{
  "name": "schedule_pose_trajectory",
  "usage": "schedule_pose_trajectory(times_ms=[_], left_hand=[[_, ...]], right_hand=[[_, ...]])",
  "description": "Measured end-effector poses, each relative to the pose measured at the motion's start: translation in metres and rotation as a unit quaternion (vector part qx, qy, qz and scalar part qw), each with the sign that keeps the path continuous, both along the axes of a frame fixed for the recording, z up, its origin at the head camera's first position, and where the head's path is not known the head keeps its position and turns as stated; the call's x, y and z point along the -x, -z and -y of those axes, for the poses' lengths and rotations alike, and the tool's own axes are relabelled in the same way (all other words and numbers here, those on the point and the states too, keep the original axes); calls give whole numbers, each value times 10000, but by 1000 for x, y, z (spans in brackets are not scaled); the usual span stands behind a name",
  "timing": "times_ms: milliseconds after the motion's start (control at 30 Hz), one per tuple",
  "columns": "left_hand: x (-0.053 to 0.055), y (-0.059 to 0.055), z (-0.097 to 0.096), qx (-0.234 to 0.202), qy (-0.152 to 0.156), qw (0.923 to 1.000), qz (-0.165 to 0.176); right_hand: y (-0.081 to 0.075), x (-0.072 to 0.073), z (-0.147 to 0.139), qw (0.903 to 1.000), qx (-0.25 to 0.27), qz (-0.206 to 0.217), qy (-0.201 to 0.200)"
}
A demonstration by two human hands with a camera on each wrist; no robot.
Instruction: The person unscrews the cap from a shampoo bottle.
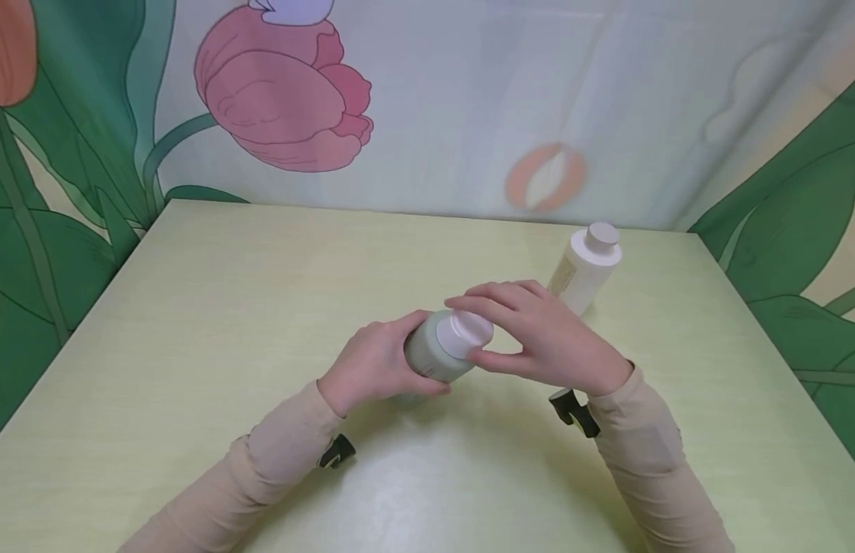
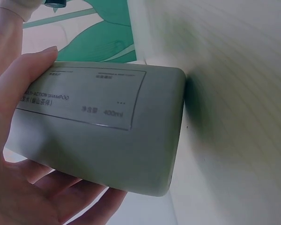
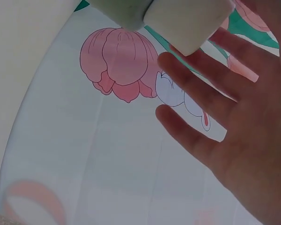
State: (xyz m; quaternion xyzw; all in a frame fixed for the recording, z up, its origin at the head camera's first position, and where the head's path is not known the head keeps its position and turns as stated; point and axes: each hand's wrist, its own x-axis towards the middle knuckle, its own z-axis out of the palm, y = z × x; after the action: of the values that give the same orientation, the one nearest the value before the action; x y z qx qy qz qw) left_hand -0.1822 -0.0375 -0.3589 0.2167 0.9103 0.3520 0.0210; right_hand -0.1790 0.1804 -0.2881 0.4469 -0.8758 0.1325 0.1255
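Observation:
A grey-green shampoo bottle [image 1: 423, 353] with a white cap [image 1: 466, 332] is tilted above the middle of the table. My left hand [image 1: 375, 361] grips its body, the thumb on one side and the fingers wrapped beneath. In the left wrist view, the bottle [image 2: 107, 126] shows a printed label with "shampoo" and "400ml". My right hand [image 1: 538, 334] pinches the cap between thumb and fingers. In the right wrist view, the white cap [image 3: 189, 23] sits against the bottle's shoulder, and the right hand's [image 3: 253, 122] outer fingers extend away from it.
A white bottle [image 1: 584, 269] with a white cap stands at the back right, just beyond my right hand. The pale table [image 1: 296, 261] ends at a curtain [image 1: 441, 115] printed with flowers and leaves. Black clips [image 1: 337, 452] hang at both wrists.

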Motion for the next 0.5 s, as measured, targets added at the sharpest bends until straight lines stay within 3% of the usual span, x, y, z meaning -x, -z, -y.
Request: schedule_pose_trajectory(times_ms=[133,333,500], left_hand=[[0,0,0,26,2,10000,-2],[-1,-1,0,88,-11,9999,-63],[-2,-1,-1,110,-16,9999,-68]], right_hand=[[0,-2,1,9998,60,89,193],[0,-2,1,9981,132,-115,586],[1,-2,1,9973,104,-289,663]])
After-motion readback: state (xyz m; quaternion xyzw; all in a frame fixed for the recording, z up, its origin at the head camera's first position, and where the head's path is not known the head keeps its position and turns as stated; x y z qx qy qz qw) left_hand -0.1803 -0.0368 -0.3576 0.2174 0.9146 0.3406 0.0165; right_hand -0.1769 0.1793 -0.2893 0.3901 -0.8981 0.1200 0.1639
